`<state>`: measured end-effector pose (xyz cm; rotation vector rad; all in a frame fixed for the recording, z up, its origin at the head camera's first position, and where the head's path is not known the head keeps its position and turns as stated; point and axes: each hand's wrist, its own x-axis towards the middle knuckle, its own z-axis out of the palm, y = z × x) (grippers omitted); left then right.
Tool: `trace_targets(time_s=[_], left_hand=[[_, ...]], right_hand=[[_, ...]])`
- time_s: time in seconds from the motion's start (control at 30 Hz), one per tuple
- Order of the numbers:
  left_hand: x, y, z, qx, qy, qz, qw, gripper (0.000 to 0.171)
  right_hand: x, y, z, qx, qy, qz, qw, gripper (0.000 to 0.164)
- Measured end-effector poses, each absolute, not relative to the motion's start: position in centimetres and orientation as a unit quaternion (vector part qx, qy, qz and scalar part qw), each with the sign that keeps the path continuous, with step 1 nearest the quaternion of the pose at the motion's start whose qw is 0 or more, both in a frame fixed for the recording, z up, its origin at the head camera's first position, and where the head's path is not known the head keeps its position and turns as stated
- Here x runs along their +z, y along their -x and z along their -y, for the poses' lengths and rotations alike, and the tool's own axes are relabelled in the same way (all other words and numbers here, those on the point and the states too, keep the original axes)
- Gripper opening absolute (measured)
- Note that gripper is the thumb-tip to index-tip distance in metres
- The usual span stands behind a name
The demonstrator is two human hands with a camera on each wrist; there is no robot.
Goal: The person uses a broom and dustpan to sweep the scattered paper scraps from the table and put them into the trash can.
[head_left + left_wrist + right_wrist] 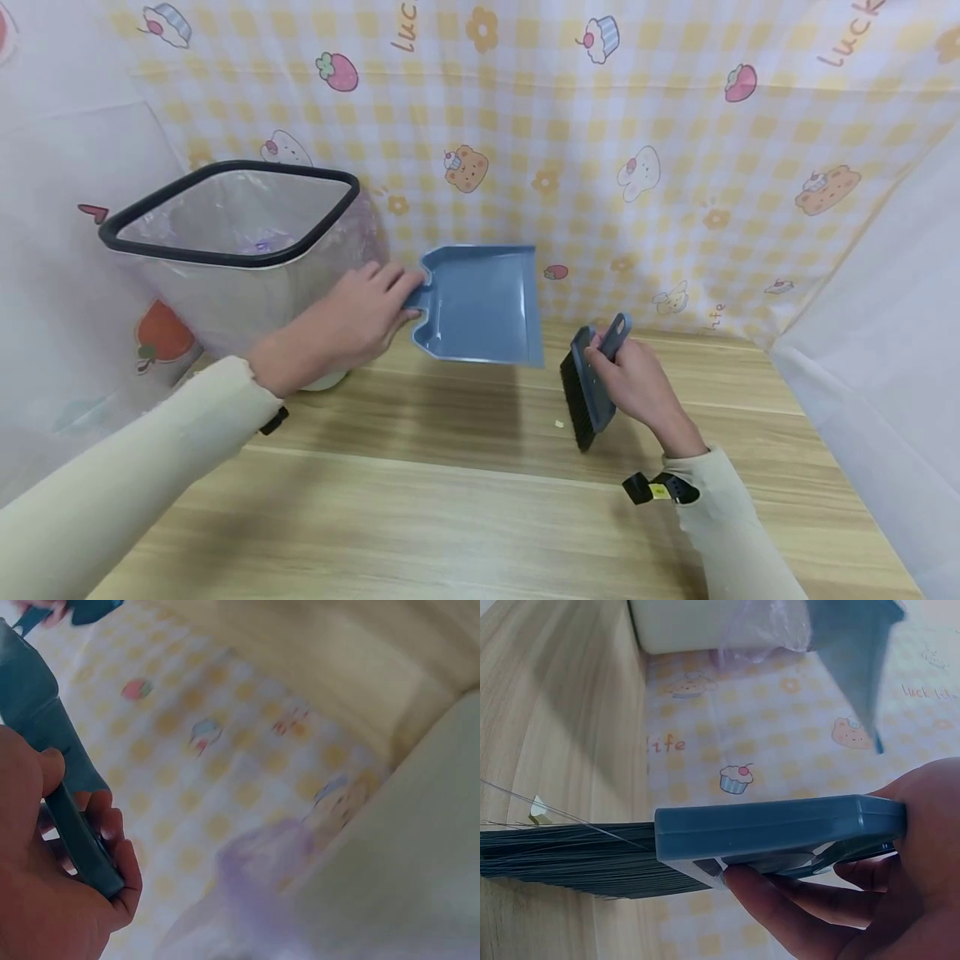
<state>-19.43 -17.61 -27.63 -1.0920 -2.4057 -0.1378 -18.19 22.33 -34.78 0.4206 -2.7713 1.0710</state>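
Observation:
My left hand [365,310] grips the short handle of a blue dustpan [483,304], holding it above the table beside the bin. In the left wrist view, fingers and thumb wrap round the dustpan handle [81,844]. My right hand [637,379] holds a blue hand brush [596,387] with dark bristles [570,859] pointing down to the left. A small pale scrap [558,424] lies on the wooden table just left of the bristles. The dustpan's pan appears bare inside.
A white bin [315,275] with a black rim and a clear liner stands at the left; something purple lies inside. Behind hangs a yellow checked cloth [517,125] with cartoon prints. White sheets [892,275] close off both sides of the wooden table [450,525].

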Motion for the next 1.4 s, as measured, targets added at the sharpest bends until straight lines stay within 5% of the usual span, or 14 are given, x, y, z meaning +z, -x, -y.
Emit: trace_targets(time_s=[0.6, 1.4], left_hand=[[-36.1, 20.1, 16.5, -0.056, 0.387, 0.916, 0.086, 0.033], [-40.2, 19.8, 14.7, -0.031, 0.388, 0.921, -0.012, 0.042]], right_hand=[[-34.7, 18.4, -22.1, 0.361, -0.142, 0.919, 0.064, 0.020], [-34.0, 17.4, -22.1, 0.304, -0.156, 0.938, 0.060, 0.017]])
